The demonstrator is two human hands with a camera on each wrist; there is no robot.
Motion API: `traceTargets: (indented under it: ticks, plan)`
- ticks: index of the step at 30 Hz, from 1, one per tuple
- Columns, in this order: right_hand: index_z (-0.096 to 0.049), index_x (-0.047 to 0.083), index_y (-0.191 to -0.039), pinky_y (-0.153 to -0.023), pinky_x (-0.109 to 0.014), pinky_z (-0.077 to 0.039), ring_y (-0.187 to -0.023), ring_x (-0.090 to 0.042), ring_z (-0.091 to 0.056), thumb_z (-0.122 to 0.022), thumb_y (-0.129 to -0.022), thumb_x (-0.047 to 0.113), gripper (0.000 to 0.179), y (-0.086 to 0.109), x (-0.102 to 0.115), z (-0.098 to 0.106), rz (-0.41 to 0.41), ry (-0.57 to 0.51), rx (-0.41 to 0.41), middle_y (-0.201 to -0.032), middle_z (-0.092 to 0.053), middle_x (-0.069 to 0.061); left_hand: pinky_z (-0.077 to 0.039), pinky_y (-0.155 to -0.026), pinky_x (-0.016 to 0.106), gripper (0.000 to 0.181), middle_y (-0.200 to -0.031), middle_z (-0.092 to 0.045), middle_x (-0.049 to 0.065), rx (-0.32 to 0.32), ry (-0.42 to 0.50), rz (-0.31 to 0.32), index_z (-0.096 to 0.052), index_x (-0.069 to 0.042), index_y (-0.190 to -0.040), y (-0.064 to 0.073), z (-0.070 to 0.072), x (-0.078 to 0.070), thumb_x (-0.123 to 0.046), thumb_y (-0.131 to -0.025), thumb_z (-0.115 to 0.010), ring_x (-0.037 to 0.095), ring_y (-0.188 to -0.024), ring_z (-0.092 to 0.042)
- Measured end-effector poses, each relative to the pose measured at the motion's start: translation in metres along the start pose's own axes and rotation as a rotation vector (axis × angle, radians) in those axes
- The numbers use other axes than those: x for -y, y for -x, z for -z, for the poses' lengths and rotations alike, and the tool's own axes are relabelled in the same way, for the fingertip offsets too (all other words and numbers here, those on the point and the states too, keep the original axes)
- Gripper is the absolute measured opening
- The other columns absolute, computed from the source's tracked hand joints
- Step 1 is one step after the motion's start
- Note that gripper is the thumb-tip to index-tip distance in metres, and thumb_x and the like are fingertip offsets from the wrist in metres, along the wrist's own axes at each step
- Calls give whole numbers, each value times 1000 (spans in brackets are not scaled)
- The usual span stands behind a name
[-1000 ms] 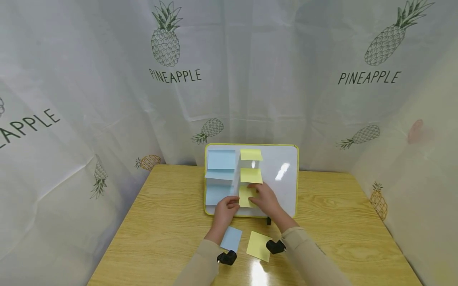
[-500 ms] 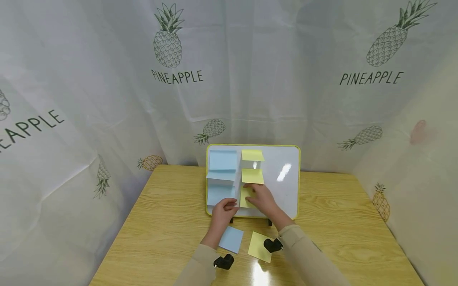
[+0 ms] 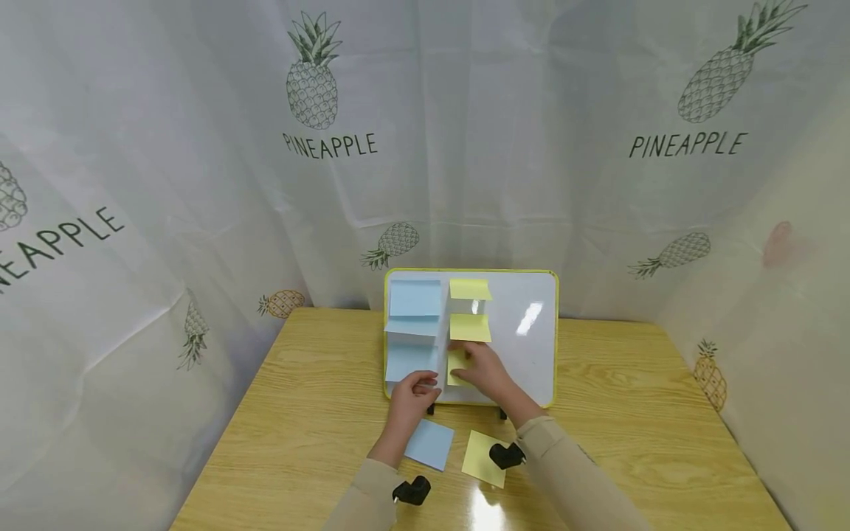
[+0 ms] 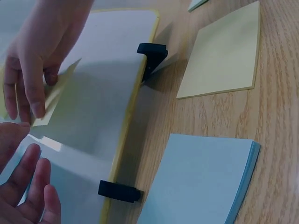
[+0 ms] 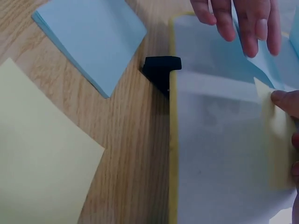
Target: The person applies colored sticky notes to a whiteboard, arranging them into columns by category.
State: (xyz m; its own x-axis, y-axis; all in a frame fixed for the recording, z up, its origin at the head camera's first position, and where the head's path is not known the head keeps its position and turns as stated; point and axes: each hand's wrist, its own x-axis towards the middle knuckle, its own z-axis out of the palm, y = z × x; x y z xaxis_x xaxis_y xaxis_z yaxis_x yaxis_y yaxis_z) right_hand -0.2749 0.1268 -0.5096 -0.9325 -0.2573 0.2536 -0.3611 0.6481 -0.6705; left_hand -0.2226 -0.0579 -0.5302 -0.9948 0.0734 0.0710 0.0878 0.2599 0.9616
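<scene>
A white board [image 3: 527, 361] with a yellow frame stands tilted on the table. My right hand [image 3: 488, 369] holds the lowest yellow sticky note [image 3: 456, 361] against it, thumb and fingers curled at the paper. In the right wrist view that thumb touches the edge of the note [image 5: 273, 140], whose lower part stands off the board. My left hand [image 3: 412, 394] hovers just left, before the lowest blue sticky note [image 3: 410, 361], fingers loose and holding nothing. Two more yellow notes [image 3: 470, 327] and two more blue notes [image 3: 415, 299] are stuck above.
On the table [image 3: 312, 413] before the board lie a blue sticky-note pad [image 3: 430, 445] and a yellow pad [image 3: 479, 457]. Black feet [image 4: 119, 191] clip the board's lower edge. A pineapple-print curtain [image 3: 491, 147] hangs behind and at both sides.
My left hand has come away from the lowest yellow note, drifting slightly left and down. The right hand stays at that note, with little movement.
</scene>
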Motion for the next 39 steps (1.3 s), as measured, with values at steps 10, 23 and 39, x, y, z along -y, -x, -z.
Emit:
traceTargets:
  ticks: [10, 23, 39]
  plan:
    - [-68, 11, -110, -74, -36, -45, -83, -18, -49, -84, -76, 5, 38, 35, -8, 11, 61, -136, -32, -105, -63, 1, -50, -62, 28, 26, -98, -67, 3, 70, -10, -4, -70, -8, -113, 9, -9, -1, -9, -87, -74, 16, -80, -60]
    - [-66, 7, -104, -65, -36, -46, -77, -24, -52, -87, -71, 5, 39, 92, -37, 21, 197, -128, -94, -97, -62, -6, -51, -72, 28, 31, -98, -65, 0, 181, -6, -55, -68, -5, -115, 24, -34, 0, -10, -85, -76, 15, -86, -61]
    - [-68, 13, -100, -73, -37, -48, -84, -20, -52, -90, -68, 16, 39, 163, -74, 42, -96, -66, -82, -97, -59, 6, -49, -71, 27, 34, -99, -63, -6, 337, -127, -112, -68, -9, -116, 36, -82, 19, -13, -83, -79, 6, -83, -56]
